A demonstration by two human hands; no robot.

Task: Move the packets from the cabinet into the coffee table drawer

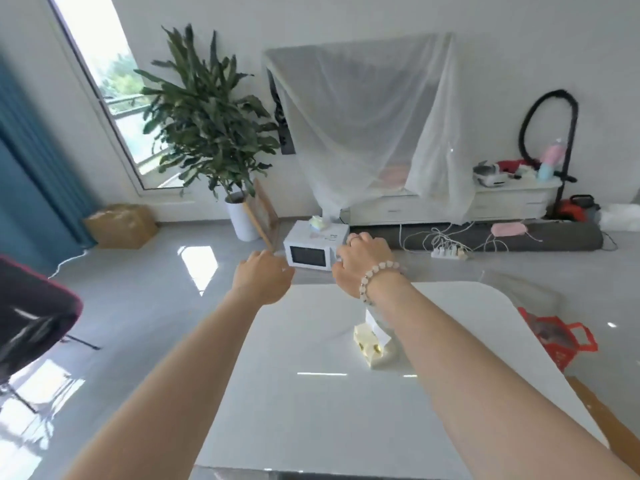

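Bench (311, 410) glossy white, bottom centre. Tissue box (369, 344) on it cream-yellow. Curtain (31, 174) teal, left edge. Plant (207, 116) dark green, pot (240, 220) white. Microwave (311, 252) white, black door, centre. Sheer cloth (363, 116) white, upper centre. Cabinet (502, 202) white, right. Hose (550, 109) black, upper right. Bag (557, 337) red-orange, lower right. Floor (138, 306) grey. Bracelet (375, 275) pale pink beads.

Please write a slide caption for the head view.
Left hand and right hand extend past a white coffee table; a tissue pack sits on it.

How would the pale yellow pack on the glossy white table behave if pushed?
The pale yellow pack looks soft and light, so it probably dents under a grip. The table shines, so the pack likely slides rather than tips.
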